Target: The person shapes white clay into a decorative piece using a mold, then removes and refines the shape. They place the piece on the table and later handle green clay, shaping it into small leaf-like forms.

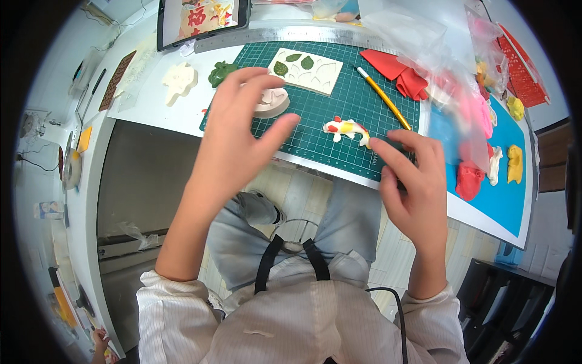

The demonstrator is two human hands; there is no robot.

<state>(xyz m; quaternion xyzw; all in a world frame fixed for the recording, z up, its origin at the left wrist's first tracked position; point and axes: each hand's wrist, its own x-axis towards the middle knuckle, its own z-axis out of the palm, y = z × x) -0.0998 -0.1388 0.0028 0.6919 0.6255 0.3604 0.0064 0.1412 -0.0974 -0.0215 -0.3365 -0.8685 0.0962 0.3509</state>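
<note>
A small clay koi fish [348, 128], white with red and yellow patches, lies on a green cutting mat [313, 111]. My right hand [416, 182] is at its tail, index fingertip touching or almost touching it, fingers spread. My left hand [241, 123] hovers over the mat's left part, fingers apart, partly hiding an oval mold [273, 102]. A cream leaf mold [318, 75] holds green leaf shapes [307, 62]. Green clay [222, 73] sits beyond my left hand. A yellow pencil-like tool [384, 98] lies right of the mold.
A steel ruler [291, 34] and a tablet [202, 20] lie at the back. Red clay [409, 82] and plastic bags crowd the right, beside a blue sheet [491, 200] bearing clay lumps. A white mold [179, 82] lies left. Another person's hand [101, 337] shows at lower left.
</note>
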